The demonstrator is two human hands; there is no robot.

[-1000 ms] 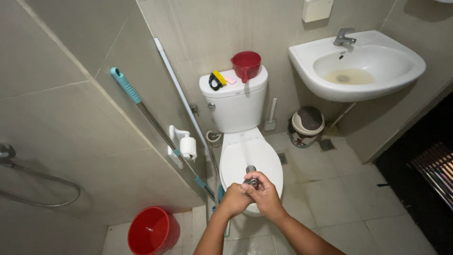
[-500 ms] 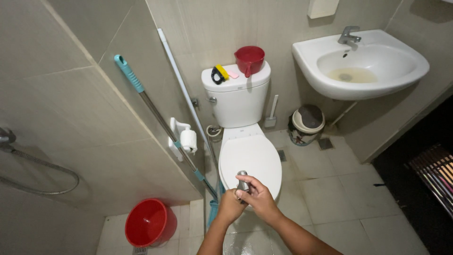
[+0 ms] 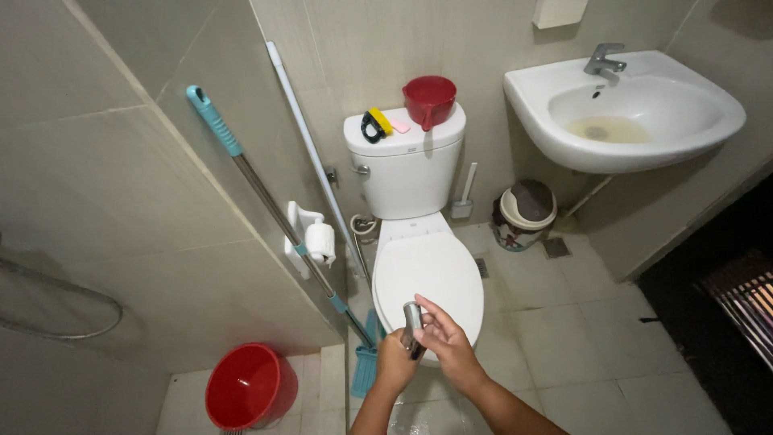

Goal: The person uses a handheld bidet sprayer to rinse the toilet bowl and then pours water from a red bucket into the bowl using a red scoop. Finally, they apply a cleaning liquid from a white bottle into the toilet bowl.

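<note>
My left hand [image 3: 396, 362] grips a small chrome spray nozzle [image 3: 412, 316] over the front of a white toilet [image 3: 427, 274] whose lid is down. My right hand [image 3: 448, 342] touches the nozzle from the right with its fingers spread. Both hands sit at the bottom centre of the head view, above a wet floor patch.
A teal-handled mop [image 3: 266, 213] and a white pole [image 3: 310, 149] lean on the left wall by a toilet roll holder [image 3: 318, 240]. A red bucket [image 3: 248, 388] stands bottom left, a red cup [image 3: 429, 100] on the cistern. A white sink [image 3: 628, 109] and lidded bin [image 3: 525, 213] are right.
The view has shifted slightly and my hands have dropped a little lower in the frame. My right hand's fingers have loosened from a closed grip to a spread touch on the nozzle.
</note>
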